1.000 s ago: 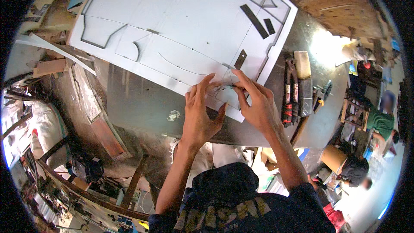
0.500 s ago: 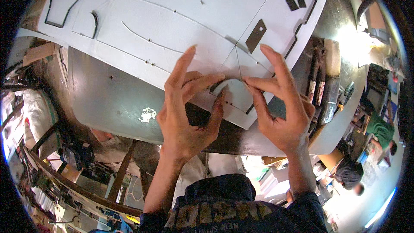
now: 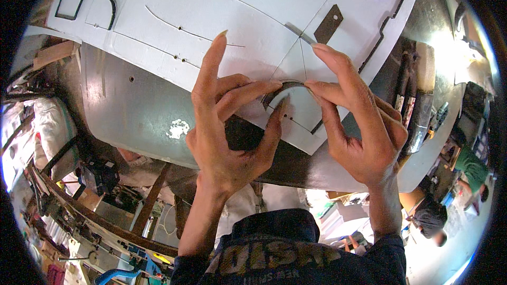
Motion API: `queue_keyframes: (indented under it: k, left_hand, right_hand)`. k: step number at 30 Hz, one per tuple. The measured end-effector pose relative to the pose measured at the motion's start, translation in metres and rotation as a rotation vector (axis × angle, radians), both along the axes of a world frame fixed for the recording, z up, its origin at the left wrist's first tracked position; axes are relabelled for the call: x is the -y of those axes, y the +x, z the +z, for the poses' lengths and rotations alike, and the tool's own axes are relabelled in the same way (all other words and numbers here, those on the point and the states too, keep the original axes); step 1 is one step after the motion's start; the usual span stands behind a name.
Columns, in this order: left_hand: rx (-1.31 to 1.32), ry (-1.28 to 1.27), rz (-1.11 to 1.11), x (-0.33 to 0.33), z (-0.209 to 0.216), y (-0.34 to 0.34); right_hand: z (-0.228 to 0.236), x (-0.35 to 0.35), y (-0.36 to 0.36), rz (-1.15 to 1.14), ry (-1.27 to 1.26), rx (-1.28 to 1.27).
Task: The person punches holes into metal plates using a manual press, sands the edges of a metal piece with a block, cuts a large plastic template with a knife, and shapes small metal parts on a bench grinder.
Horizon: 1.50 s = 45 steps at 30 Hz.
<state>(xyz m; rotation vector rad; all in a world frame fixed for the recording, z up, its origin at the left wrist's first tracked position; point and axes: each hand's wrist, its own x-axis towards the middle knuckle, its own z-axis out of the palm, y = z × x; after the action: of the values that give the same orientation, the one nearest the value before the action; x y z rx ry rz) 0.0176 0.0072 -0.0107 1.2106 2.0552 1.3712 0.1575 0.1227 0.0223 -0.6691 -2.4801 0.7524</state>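
A dark, thin strip (image 3: 275, 94) bends in an arch near the front corner of a white board (image 3: 253, 18). My left hand (image 3: 224, 126) has a fingertip against the outside of the arch and the thumb inside it, with the index finger raised. On the arch's right side, my right hand (image 3: 364, 132) pinches with finger and thumb, its index finger stretched toward the board. How far the strip sits into the board is hidden by my fingers. Thin cut lines, small holes and other black edge strips mark the board. A dark flat piece with a hole (image 3: 328, 24) lies beyond my right hand.
Beneath the board is a grey metal table (image 3: 124, 119) with a pale patch. Dark rods and a roll (image 3: 420, 103) lie along its right side. A white sack (image 3: 55, 134) and a wooden frame stand left. Two people (image 3: 430, 214) are at lower right.
The board and strip appear slightly higher and farther right in view. My right hand has shifted right, and its index finger leans more to the left. Both hands stay at the arch.
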Motion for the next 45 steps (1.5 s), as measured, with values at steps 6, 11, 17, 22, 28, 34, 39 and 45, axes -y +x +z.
queue_keyframes:
  k: [6, 11, 17, 22, 28, 34, 39, 45]
  left_hand:
    - [-0.131, 0.041, -0.016, 0.000, -0.004, 0.000]
    - [-0.235, 0.070, -0.043, -0.001, -0.005, -0.002]
    - [-0.298, 0.107, -0.044, -0.003, -0.010, 0.000]
    - [-0.265, 0.082, -0.054, -0.009, -0.012, 0.003]
    - [-0.204, 0.066, 0.001, -0.008, -0.009, 0.006]
    - [-0.253, 0.012, -0.034, -0.015, -0.001, 0.006]
    - [-0.204, -0.010, -0.055, -0.013, 0.002, 0.004]
    - [-0.127, -0.080, -0.044, -0.012, 0.005, 0.004]
  right_hand:
    - [-0.001, 0.002, 0.003, 0.015, 0.037, 0.009]
    - [-0.001, 0.000, 0.001, 0.027, 0.078, 0.021]
    - [-0.001, -0.002, 0.002, 0.057, 0.073, 0.050]
    - [0.008, -0.005, 0.005, 0.031, -0.064, 0.100]
    - [0.034, -0.023, 0.048, -0.467, 0.130, 0.180]
    - [0.018, -0.027, 0.127, -0.918, 0.065, 0.757]
    - [0.015, -0.035, 0.150, -0.841, -0.007, 0.688]
    - [0.007, -0.025, 0.168, -0.864, 0.073, 0.567]
